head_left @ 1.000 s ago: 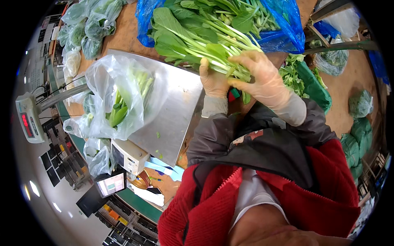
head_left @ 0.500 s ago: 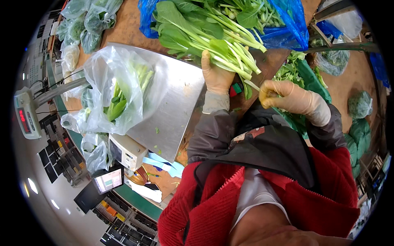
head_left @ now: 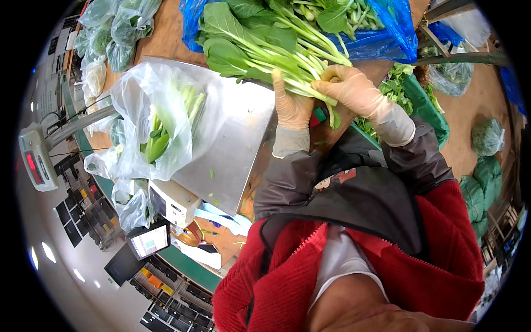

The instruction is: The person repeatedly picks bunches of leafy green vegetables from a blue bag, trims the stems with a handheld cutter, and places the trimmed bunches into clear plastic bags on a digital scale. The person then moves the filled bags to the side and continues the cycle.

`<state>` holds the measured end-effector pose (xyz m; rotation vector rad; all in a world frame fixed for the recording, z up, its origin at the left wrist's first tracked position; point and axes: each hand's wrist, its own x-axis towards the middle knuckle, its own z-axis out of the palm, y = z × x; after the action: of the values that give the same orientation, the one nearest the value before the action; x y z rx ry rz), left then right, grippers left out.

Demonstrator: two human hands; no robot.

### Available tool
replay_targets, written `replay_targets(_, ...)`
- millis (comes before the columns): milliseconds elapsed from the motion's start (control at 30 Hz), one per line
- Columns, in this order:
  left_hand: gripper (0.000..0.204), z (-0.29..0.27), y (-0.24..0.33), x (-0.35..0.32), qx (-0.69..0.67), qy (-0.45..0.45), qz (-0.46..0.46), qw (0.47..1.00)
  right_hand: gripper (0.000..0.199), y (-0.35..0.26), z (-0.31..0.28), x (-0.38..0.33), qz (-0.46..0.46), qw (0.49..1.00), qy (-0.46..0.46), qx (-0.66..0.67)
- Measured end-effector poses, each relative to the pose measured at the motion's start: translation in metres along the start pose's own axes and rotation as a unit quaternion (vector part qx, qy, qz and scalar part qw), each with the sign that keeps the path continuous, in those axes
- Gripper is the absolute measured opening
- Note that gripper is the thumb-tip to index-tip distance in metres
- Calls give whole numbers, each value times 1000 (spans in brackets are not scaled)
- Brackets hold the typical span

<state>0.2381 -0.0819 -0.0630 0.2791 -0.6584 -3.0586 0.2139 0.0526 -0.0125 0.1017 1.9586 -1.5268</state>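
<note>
My left hand (head_left: pixel 292 108), in a pale rubber glove, grips the stems of a bunch of leafy greens (head_left: pixel 243 47), thumb on top. The leaves point up and left, over the edge of a blue plastic bag (head_left: pixel 395 47) that holds more greens. At the cut ends on the right, my gloved right hand (head_left: pixel 354 91) has its fingers pinched around stem ends of the same bunch; exactly how many stems it holds is hidden. Left of my hands, a clear plastic bag (head_left: pixel 130 102) with greens inside rests on a steel weighing plate (head_left: pixel 227 144).
A scale display (head_left: pixel 37 157) stands on a post at the left. Below the plate are a pale machine (head_left: pixel 171 203) and a lit screen (head_left: pixel 149 242). Bagged vegetables (head_left: pixel 124 27) sit at upper left. A green liner (head_left: pixel 428 108) with leaf scraps lies right of my hands.
My right hand has moved left and up from beside the stems onto their ends; the stem it held apart no longer shows. The bunch in my left hand has shifted slightly left.
</note>
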Motion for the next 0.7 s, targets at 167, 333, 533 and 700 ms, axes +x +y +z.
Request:
replay_targets(167,49,-2,3,-1,-52,-17,-17,998,24,31,31,-8,-116,980,135,94)
replay_targets(333,49,5,1,-1,9,33,-33,999,29,28,30,-9,-225,947,191,-129)
replay_targets(533,45,1,-3,3,-2,35,-65,997,31,21,17,-2,-212,941,92,-247)
replay_targets(700,44,-8,-9,8,-52,60,-40,996,23,26,28,-9,-395,871,250,-149)
